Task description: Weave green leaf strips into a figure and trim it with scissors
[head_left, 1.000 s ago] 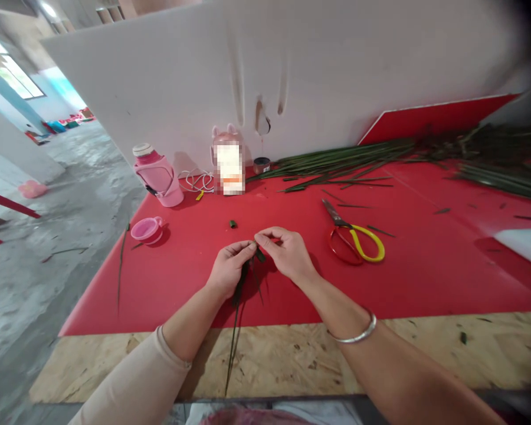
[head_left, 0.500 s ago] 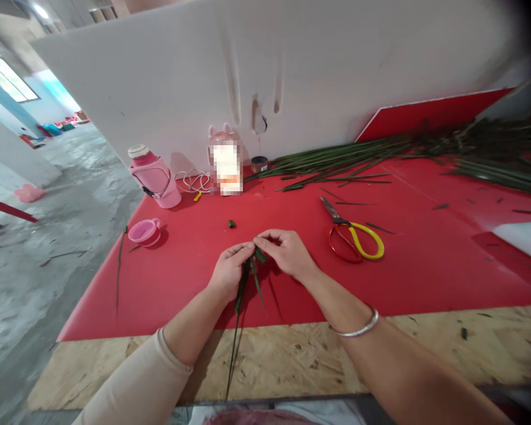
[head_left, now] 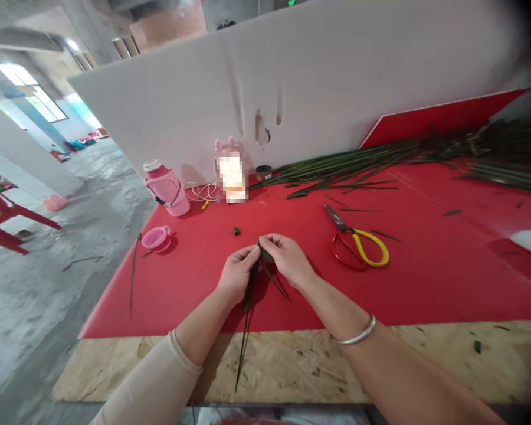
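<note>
Between my two hands, above the red table covering [head_left: 194, 295], are long green leaf strips [head_left: 249, 289]. My left hand [head_left: 239, 270] pinches them between thumb and fingers, and their thin ends hang down over the table's front edge. My right hand [head_left: 287, 257] is closed on the upper part of the same strips, fingertips close to those of the left. One short end sticks out below the right palm. How the strips are folded under the fingertips is hidden. Scissors [head_left: 358, 242] with one red and one yellow handle loop lie to the right of my right hand.
A pink bottle [head_left: 166, 189], a pink cup [head_left: 157, 238] and a phone [head_left: 232, 177] on a stand are at the back left. A small round tin [head_left: 263, 173] stands near a pile of long leaves [head_left: 349, 159]. A leaf scrap [head_left: 236, 231] lies beyond my hands.
The view has shifted slightly, so things appear a little lower and further right. My right hand has turned a little, and the short leaf end now points more to the right.
</note>
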A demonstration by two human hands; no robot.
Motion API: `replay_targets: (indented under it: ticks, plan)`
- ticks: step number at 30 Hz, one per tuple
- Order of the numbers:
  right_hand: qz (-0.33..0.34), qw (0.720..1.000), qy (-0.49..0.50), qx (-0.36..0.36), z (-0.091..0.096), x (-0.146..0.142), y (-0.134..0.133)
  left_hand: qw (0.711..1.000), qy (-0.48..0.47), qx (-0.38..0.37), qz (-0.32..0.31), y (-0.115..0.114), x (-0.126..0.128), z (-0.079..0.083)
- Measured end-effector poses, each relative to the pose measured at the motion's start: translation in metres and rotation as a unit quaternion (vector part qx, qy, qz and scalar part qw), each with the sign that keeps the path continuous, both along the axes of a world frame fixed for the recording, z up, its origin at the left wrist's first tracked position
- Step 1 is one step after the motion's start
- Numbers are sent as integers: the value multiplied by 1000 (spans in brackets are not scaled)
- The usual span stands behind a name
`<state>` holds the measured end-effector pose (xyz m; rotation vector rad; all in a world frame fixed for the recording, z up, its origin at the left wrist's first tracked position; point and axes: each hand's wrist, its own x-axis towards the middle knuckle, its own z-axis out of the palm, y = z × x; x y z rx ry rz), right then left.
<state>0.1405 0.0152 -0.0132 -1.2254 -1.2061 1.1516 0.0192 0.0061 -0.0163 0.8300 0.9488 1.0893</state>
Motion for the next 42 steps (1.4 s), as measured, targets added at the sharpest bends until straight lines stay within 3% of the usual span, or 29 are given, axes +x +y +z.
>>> replay_targets:
  ticks: [2,4,7,11,17,22,25,30,35,42]
  plan:
    - [-62,990,-90,87,7,5,-6,998,-51,-14,39,5,-2,2]
    - [-109,957,-200,180,13,7,-14,995,-71,-22,72,10,-4,4]
    - [-59,921,-301,239,17,4,-21,993,-90,-10,82,15,-7,4]
    - [8,924,-321,207,9,-1,-17,994,-95,20,43,14,-7,2]
    - [-3,938,-312,152,5,4,-10,998,-63,-13,23,16,-12,-4]
    - [27,938,-315,143,8,2,-10,999,8,38,14,15,-11,-9]
    - [23,931,-334,142,8,0,-11,999,-35,11,20,14,-9,-8]
    - [14,954,-267,133,7,-5,-11,993,-104,-7,50,13,-11,-5]
    - [32,987,-138,73,3,-7,-8,993,-119,-4,12,13,-14,-8]
    - [70,997,33,-8,-1,-1,-7,997,-22,61,-32,13,-20,-4]
